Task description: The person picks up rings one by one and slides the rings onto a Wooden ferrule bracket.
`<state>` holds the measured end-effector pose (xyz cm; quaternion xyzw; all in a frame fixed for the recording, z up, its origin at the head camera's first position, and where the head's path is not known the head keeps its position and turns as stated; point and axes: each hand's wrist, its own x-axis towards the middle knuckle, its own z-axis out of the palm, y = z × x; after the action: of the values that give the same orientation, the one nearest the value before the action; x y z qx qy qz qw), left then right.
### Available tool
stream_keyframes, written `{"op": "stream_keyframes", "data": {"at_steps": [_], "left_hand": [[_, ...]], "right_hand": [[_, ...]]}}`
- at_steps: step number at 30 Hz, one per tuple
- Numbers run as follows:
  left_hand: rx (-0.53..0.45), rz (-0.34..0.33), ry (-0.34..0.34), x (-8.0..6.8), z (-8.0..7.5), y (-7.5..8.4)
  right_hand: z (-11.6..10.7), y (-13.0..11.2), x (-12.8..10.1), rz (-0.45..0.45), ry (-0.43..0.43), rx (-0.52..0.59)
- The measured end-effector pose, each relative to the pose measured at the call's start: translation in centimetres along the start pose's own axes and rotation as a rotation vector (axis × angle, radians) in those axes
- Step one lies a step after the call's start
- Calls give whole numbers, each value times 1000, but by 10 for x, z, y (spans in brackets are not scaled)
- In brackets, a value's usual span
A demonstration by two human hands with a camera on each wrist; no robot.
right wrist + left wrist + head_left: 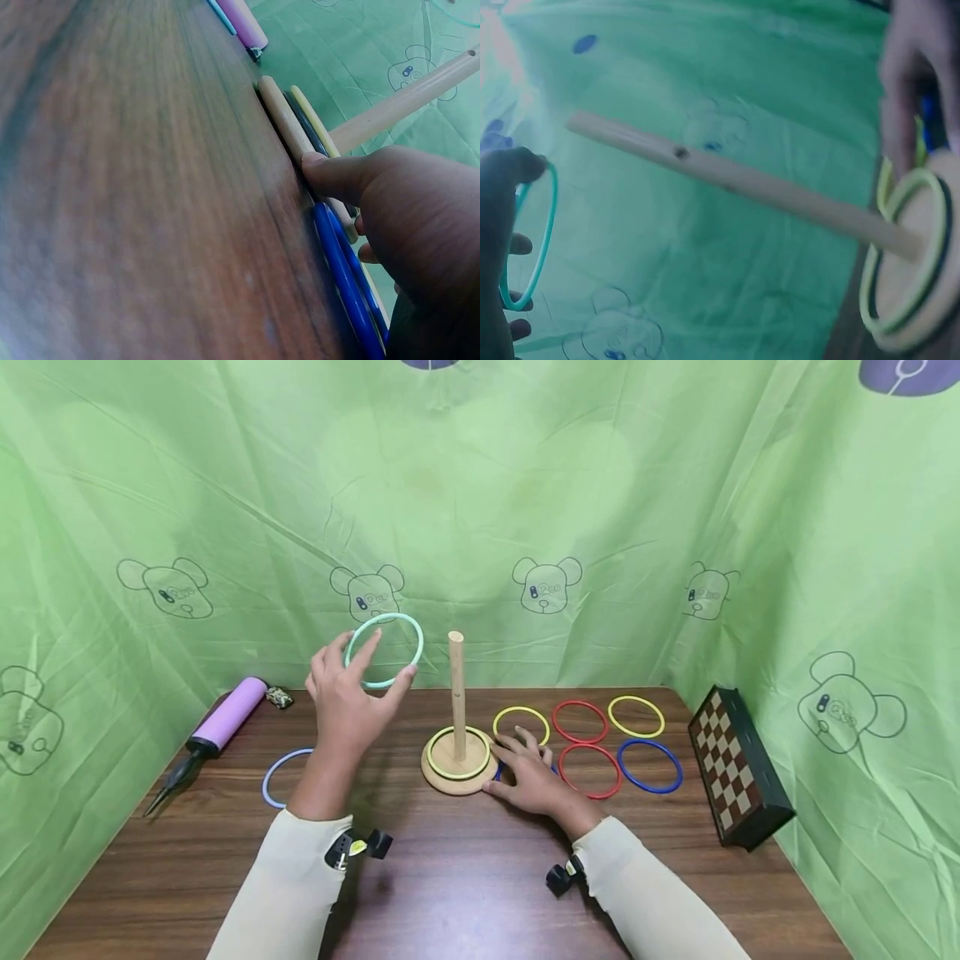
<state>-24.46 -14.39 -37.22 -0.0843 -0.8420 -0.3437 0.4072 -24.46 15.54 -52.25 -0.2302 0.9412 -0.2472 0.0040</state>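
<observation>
My left hand [348, 702] is raised left of the peg's top and pinches a mint-green ring [420, 647] between thumb and fingers. The wooden ring-toss stand [457, 693] stands upright on the table. Around the foot of its peg lies a pale yellow ring [432, 764], with a dark ring showing just beneath it in the right wrist view. My right hand [528, 777] holds the right edge of the round base [289, 124], thumb [326, 169] against its rim. Under that hand lies a blue ring [345, 281], mostly hidden in the head view.
Right of the stand lie yellow rings [636, 697], red rings [581, 702] and another blue ring [650, 791]. A light-blue ring [266, 785] is partly behind my left forearm. A purple hand pump [232, 714] lies far left; a checkered board case [742, 768] stands far right.
</observation>
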Motion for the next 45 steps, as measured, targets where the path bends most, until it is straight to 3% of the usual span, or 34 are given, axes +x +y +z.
{"op": "stream_keyframes", "data": {"at_steps": [4, 7, 12, 18, 29, 39, 45], "left_hand": [[-142, -59, 4, 7, -2, 15], [-197, -72, -8, 10, 0, 24], [-222, -54, -9, 12, 9, 33], [-171, -1, -38, 8, 22, 38], [-47, 98, -135, -23, 46, 22], [-24, 111, -224, -48, 61, 8], [-15, 82, -282, -62, 66, 1]], "right_hand": [[0, 0, -1, 2, -4, 4], [0, -1, -1, -1, 1, 3], [0, 0, -1, -5, 6, 3], [1, -1, -1, -16, 11, 11], [2, 1, 0, -27, 13, -12], [3, 3, 1, -27, 13, -22], [2, 3, 1, -34, 19, -18]]}}
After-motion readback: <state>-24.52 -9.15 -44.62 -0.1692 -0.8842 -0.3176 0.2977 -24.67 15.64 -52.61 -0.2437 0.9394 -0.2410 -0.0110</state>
